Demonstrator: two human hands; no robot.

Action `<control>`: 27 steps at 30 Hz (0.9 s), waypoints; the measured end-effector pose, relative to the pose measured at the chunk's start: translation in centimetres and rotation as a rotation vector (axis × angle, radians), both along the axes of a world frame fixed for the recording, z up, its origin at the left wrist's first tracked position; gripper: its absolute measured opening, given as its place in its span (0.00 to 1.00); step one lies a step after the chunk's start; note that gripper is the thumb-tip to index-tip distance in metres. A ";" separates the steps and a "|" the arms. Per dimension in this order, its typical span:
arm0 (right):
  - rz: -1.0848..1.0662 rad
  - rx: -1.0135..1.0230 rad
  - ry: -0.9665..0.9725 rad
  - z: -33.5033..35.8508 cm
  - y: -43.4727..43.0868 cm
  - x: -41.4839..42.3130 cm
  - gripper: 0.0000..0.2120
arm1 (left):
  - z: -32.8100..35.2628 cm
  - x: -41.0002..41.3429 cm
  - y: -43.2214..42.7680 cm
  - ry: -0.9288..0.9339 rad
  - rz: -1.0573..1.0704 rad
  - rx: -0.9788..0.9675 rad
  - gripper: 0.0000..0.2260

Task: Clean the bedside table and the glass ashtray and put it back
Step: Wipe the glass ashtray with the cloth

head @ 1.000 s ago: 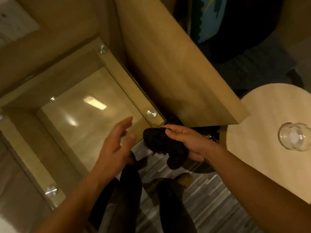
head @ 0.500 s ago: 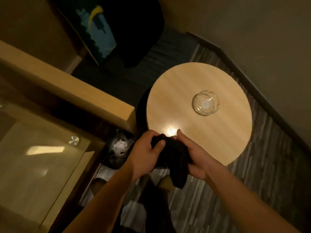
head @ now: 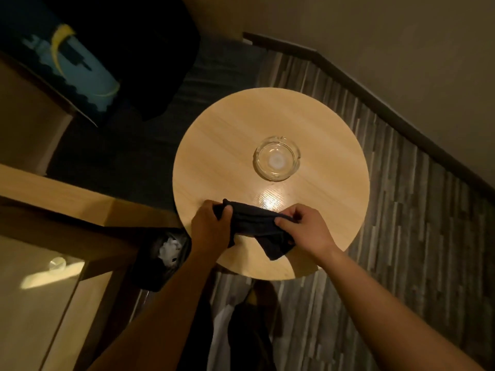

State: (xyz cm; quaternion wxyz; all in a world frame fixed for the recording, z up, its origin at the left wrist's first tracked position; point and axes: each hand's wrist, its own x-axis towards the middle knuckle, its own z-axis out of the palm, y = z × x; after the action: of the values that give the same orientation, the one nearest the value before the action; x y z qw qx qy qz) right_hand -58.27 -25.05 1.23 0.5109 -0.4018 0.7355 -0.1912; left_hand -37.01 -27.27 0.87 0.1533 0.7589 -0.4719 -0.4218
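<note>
A round light-wood bedside table (head: 227, 145) fills the middle of the view. A clear glass ashtray (head: 277, 158) stands near its centre, apart from both hands. Over the table's near edge I hold a dark cloth (head: 255, 226) stretched between my hands. My left hand (head: 211, 226) grips its left end and my right hand (head: 305, 228) pinches its right end. A corner of the cloth hangs down toward the tabletop.
A black waste bin (head: 160, 258) with crumpled white paper stands left of the table. A glass-topped wooden desk (head: 40, 290) is at the lower left. A wall with a dark skirting board (head: 401, 113) runs along the right. Striped carpet covers the floor.
The view swung from the glass-topped desk to the round table. My left hand joined the right on the cloth, and both have spread it out over the table's near edge.
</note>
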 end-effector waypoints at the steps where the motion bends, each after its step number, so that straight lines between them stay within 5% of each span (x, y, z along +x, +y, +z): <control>1: 0.019 -0.045 0.064 -0.3 0.0 0.1 0.04 | -0.7 0.4 -0.2 -0.046 -0.050 -0.019 0.14; 8: 0.046 -0.249 0.336 -1.5 0.7 -0.5 0.05 | -2.7 3.2 -1.6 -0.402 -0.343 -0.181 0.22; 11: -0.077 -0.304 0.374 -1.0 -0.9 -1.3 0.07 | -1.8 2.7 -3.7 -0.306 -0.343 -0.389 0.23; 17: -0.351 -0.081 0.166 0.0 -8.5 -1.4 0.16 | 0.8 -4.0 -12.1 0.099 -0.182 -0.010 0.22; 19: -0.350 -0.020 0.176 -0.8 -10.0 -1.1 0.19 | 0.5 -5.9 -13.8 0.117 -0.158 0.061 0.21; 24: -0.363 0.002 0.253 -1.6 -11.1 -0.6 0.09 | -0.9 -7.2 -14.6 0.055 -0.197 0.060 0.03; 27: -0.364 -0.026 0.282 -1.0 -10.7 -0.5 0.08 | -1.3 -6.4 -14.4 0.147 -0.168 0.099 0.02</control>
State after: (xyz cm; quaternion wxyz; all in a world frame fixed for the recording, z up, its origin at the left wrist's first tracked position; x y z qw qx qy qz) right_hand -58.77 -35.80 0.23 0.3551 -0.2916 0.8574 -0.2317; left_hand -43.44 -41.72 -0.38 0.1140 0.6901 -0.5001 -0.5105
